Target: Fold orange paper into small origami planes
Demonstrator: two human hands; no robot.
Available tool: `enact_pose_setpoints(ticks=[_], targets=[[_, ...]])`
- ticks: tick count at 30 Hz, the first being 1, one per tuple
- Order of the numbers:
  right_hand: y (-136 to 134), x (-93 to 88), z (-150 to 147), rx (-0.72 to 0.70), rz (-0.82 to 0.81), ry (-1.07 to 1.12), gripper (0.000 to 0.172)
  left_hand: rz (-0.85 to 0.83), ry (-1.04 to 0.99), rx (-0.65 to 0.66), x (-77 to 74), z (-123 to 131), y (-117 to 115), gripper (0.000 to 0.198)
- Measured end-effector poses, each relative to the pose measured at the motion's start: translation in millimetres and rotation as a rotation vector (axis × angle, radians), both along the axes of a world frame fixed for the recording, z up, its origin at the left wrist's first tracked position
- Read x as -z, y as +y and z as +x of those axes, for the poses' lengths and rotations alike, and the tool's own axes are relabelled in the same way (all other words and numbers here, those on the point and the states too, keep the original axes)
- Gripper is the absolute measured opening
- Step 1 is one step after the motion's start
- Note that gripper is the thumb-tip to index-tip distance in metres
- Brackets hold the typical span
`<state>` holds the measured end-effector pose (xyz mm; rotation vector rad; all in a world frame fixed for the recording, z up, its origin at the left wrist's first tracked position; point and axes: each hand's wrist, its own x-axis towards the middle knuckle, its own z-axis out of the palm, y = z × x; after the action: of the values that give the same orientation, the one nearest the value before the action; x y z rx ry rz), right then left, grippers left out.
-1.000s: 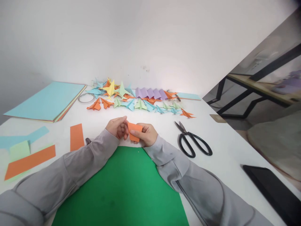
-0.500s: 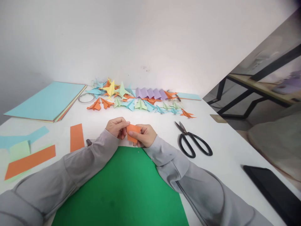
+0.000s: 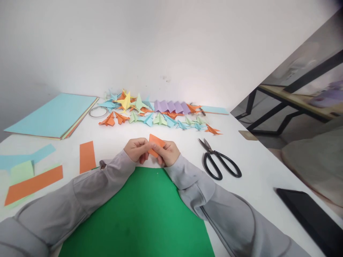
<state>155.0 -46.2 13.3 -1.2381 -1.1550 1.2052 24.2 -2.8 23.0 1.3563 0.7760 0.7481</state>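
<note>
A small orange piece of paper (image 3: 157, 140) is held up between my two hands, just beyond the far edge of the green mat (image 3: 142, 210). My left hand (image 3: 137, 149) is closed, its thumb and fingers pinching the paper's left side. On the other side my right hand (image 3: 169, 153) grips the paper too, thumb across its front. The two thumbs meet near the paper's middle, and part of its lower edge is hidden behind them. An orange strip (image 3: 87, 157) lies on the white table left of my hands.
Folded paper shapes (image 3: 160, 119) in several colours line the wall. Black-handled scissors (image 3: 218, 159) lie partly spread at right, beyond a black tablet-like object (image 3: 311, 214). A stack of coloured sheets (image 3: 53, 114) and a wire coil (image 3: 98, 111) sit back left; another orange strip (image 3: 34, 185) lies front left.
The orange paper has turned and tilted in my fingers, rising a little. My left hand has shifted slightly right and down, bringing its thumb against the right one.
</note>
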Motion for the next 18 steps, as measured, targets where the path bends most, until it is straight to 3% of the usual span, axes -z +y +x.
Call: enact_pose_setpoints(ticks=[3, 8, 13, 18], targets=[[3.4, 2.4, 1.6, -0.013, -0.031, 0.078, 0.048, 0.046, 0.026, 0.078, 0.6, -1.0, -2.5, 0.040], [6.2, 6.0, 1.6, -0.037, -0.069, 0.204, 0.048, -0.048, 0.002, 0.107, 1.5, -1.8, -1.0, 0.041], [6.8, 9.4, -0.6, 0.053, 0.070, 0.259, 0.037, -0.087, -0.031, 0.002, -1.5, -2.1, 1.1, 0.040], [2.9, 9.5, -3.5, 0.081, 0.176, 0.153, 0.027, -0.055, -0.017, -0.058, -0.8, -0.6, -0.2, 0.037]])
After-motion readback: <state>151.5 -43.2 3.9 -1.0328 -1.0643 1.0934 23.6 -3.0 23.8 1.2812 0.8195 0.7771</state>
